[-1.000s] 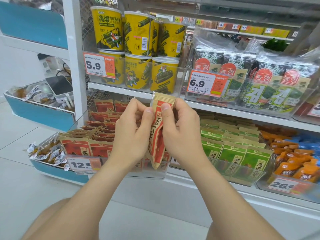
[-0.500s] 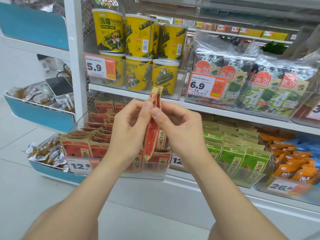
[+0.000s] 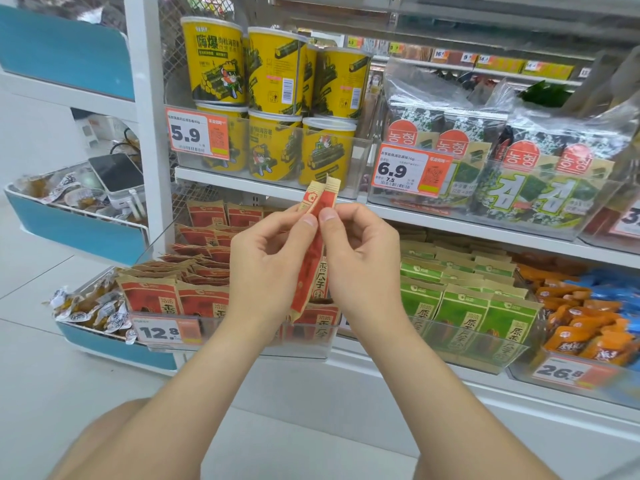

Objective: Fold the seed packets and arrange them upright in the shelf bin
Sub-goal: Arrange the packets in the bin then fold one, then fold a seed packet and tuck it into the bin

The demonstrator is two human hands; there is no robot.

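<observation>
Holding folded seed packet (image 3: pixel 311 268) upright before shelf bin (image 3: pixel 304 341)
Pinched near top by left grip (image 3: pixel 263 268) and right grip (image 3: pixel 360 265); 2 flaps side by side

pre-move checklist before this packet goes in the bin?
1. Fold: ok. The red-and-tan seed packet is doubled lengthwise, though its top ends splay slightly.
2. Grip: ok. The left hand and right hand both pinch it near the top.
3. Orientation: ok. It is held nearly upright, with a slight tilt.
4. Free slot in the clear plastic shelf bin: cannot tell. The hands hide its middle.
5. Front-row red packets in the bin upright: ok.
</observation>
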